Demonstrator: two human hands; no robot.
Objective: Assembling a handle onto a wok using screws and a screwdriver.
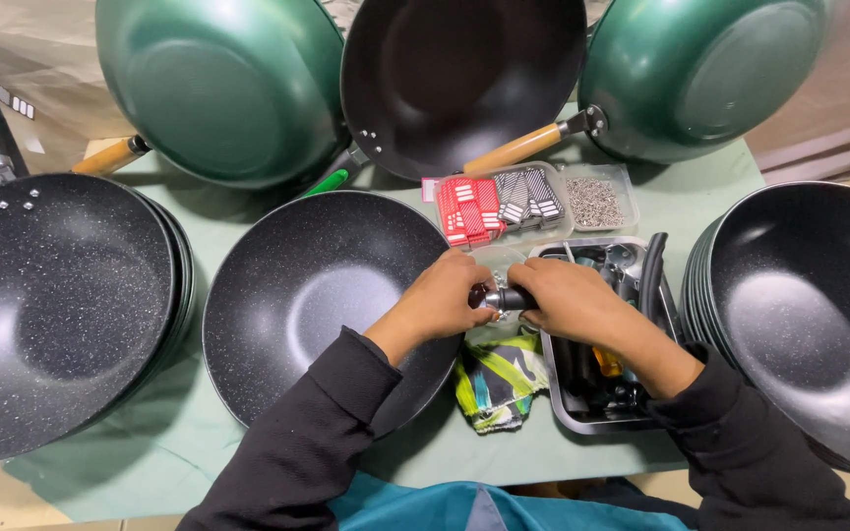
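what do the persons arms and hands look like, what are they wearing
Both arms are covered by long black sleeves of soft, plain fabric, loose and creased, with no visible markings; each ends in a cuff at the wrist. The left hand and right hand are bare: no gloves, and no rings or watch can be seen. Between the arms, a teal garment shows at the lower edge.
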